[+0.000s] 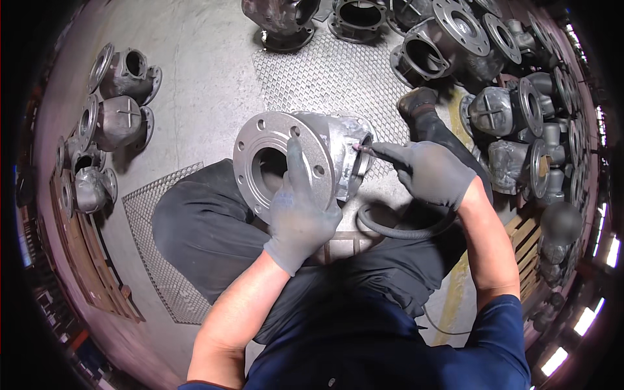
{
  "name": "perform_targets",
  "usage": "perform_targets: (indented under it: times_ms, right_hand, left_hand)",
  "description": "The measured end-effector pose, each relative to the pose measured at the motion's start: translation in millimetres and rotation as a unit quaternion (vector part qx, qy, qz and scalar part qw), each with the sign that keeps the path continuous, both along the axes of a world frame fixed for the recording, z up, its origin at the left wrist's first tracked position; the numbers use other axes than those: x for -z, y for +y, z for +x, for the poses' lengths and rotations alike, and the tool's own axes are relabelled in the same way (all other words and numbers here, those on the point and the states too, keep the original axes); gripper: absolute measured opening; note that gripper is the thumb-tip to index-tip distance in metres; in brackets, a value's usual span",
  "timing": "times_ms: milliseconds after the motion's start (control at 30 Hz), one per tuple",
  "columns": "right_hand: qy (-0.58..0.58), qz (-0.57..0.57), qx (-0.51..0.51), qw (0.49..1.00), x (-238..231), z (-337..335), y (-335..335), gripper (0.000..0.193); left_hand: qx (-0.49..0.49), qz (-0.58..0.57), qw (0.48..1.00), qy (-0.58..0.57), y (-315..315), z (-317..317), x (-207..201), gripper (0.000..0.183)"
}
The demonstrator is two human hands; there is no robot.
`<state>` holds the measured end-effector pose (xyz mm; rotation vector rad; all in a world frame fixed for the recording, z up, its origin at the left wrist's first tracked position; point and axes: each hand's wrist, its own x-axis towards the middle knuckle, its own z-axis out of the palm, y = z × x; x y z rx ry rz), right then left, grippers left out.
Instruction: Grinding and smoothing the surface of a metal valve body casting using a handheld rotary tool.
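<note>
A grey cast-metal valve body (344,140) with a round bolt-holed flange (246,162) sits between my legs, its flange tilted up towards me. My gloved left hand (300,218) grips this flange beside the centre bore, the index finger stretched along its face to a bolt hole. In my gloved right hand (437,174) is a slim hand grinder, mostly hidden by the fingers. Its small pinkish tip (357,147) is at the rim of the casting's right-hand opening; whether it touches cannot be seen. A ribbed black hose (400,233) loops below that hand.
More flanged castings stand at left (123,122), at the far side (359,14) and crowded along the right (497,110). Metal mesh (305,71) covers part of the floor. Wooden pallets (97,260) lie at both sides. My boot (418,101) rests near the right-hand castings.
</note>
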<state>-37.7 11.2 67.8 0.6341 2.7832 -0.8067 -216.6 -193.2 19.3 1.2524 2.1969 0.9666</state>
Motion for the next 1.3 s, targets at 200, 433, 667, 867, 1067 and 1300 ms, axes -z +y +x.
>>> perform_targets:
  times_ms: [200,433,667,867,1067,1300]
  right_hand:
    - [-0.095,0.010,-0.037,0.995,-13,-19,4,0.056]
    - [-0.122,0.002,-0.034,0.992,-20,-24,2,0.056]
    - [-0.107,0.002,-0.026,0.994,-23,-27,7,0.059]
    - [-0.116,0.015,-0.031,0.993,-15,-26,15,0.064]
    - [-0.142,0.024,-0.044,0.989,-18,-32,13,0.065]
    - [-0.150,0.028,-0.055,0.987,-16,-32,7,0.066]
  left_hand:
    - [0.012,0.018,1.000,0.003,6,-4,0,0.108]
    - [0.004,0.008,1.000,-0.005,7,-5,-2,0.108]
    - [0.009,0.024,0.999,0.031,5,-4,1,0.107]
    - [0.013,-0.004,1.000,-0.009,5,-4,2,0.114]
    - [0.022,-0.006,1.000,0.015,5,-5,-2,0.114]
    - [0.022,0.019,1.000,0.001,8,-3,-1,0.113]
